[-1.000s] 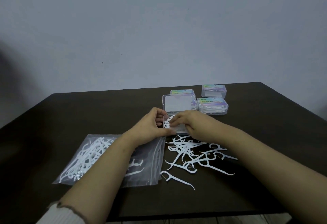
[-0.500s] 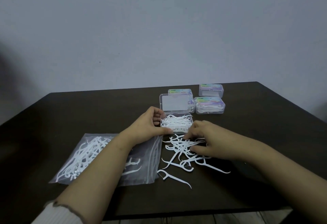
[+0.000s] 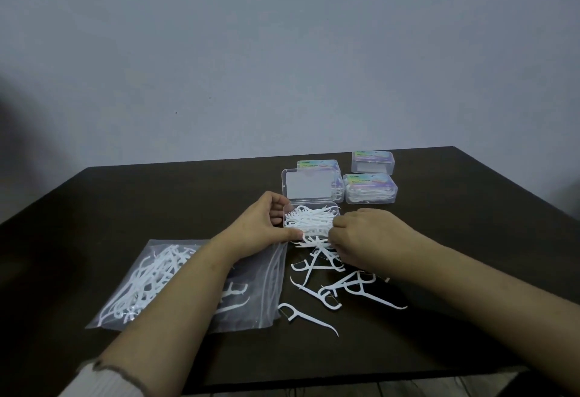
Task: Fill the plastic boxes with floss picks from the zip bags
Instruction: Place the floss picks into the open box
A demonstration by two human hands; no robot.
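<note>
An open clear plastic box [image 3: 335, 208] with its lid [image 3: 309, 188] tilted back sits mid-table, holding several white floss picks. My left hand [image 3: 266, 224] grips the box's left side, thumb on the near edge. My right hand [image 3: 364, 233] pinches a bunch of floss picks [image 3: 314, 243] at the box's near right corner. More loose floss picks [image 3: 339, 290] lie scattered on the table in front of the box. A clear zip bag [image 3: 157, 277] with several picks inside lies flat at the left, partly under my left forearm.
Three closed plastic boxes stand behind: one [image 3: 318, 165] behind the open lid, one filled [image 3: 370, 188] to its right, one [image 3: 372, 161] farther back. The dark table [image 3: 125, 202] ends at a near edge along the bottom; a plain wall rises behind it.
My right hand left the box, dropped to the loose pile, then rose back to the box's near right corner with a bunch of picks. My left hand stayed on the box.
</note>
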